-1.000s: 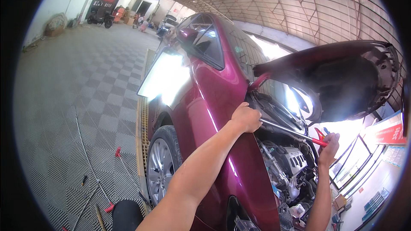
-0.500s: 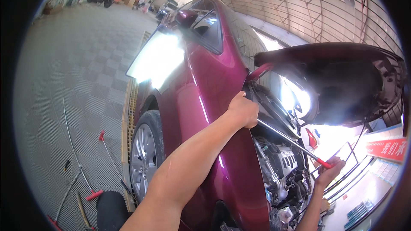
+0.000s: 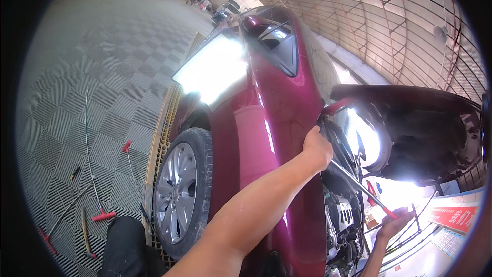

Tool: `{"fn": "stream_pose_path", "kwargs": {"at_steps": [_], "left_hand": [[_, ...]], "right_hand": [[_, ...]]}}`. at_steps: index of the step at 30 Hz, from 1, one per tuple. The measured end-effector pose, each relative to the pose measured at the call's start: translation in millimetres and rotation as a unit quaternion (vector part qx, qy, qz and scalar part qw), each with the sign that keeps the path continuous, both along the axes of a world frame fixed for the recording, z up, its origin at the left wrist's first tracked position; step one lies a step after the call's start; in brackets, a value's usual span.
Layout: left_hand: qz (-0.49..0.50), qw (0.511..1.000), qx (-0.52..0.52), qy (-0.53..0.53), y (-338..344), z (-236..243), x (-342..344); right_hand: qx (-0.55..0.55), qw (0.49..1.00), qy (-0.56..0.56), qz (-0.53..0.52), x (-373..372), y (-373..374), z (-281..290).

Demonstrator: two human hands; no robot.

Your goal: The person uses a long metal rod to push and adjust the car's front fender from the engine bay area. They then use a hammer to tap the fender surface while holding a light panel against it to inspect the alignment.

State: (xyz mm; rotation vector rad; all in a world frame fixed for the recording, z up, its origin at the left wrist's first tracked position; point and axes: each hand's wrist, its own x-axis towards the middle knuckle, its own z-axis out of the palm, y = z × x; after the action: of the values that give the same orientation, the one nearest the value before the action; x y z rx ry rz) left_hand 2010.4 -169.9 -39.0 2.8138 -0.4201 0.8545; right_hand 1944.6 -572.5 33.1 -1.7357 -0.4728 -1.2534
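A long metal dent repair rod [image 3: 356,182] with a red handle slants across the open engine bay of a dark red car. My left hand [image 3: 318,149] is closed around its upper part, at the fender's [image 3: 279,174] inner edge. The rod's far end is hidden beyond this hand. At the lower right, my right hand [image 3: 395,224] holds the red handle end against the palm, with some fingers fairly straight. My left forearm crosses over the fender, above the front wheel [image 3: 179,190].
The raised hood [image 3: 425,128] hangs over the right side. A bright light panel [image 3: 212,69] stands by the car's side. Several rods with red handles [image 3: 105,216] and a hammer-like tool [image 3: 85,231] lie on the tiled floor at left. Engine parts [image 3: 341,220] sit below the rod.
The view has shifted, so the car appears farther right and more of the wheel shows. Both hands stay on the rod; the right hand's fingers look straighter than before.
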Motion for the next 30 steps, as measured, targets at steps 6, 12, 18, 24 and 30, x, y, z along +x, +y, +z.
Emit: {"fn": "stream_pose_path", "kwargs": {"at_steps": [6, 12, 18, 24, 30], "left_hand": [[0.002, 1.000, -0.001, 0.000, -5, -1, 4], [0.002, 1.000, -0.002, 0.004, -6, -3, 14], [-0.031, 0.999, -0.017, -0.001, 1, -2, -3], [0.017, 0.996, 0.067, -0.054, -3, -9, 11], [0.004, 0.999, 0.033, -0.027, -14, -6, 16]], "right_hand": [[-0.001, 0.999, -0.041, 0.002, -12, 24, -5], [0.030, 0.999, -0.033, 0.028, -25, 56, -10], [-0.055, 0.991, -0.119, -0.024, -27, 50, -14], [0.000, 0.995, -0.100, -0.001, -24, 72, -9], [-0.010, 0.998, -0.061, -0.003, -26, 81, -13]]}}
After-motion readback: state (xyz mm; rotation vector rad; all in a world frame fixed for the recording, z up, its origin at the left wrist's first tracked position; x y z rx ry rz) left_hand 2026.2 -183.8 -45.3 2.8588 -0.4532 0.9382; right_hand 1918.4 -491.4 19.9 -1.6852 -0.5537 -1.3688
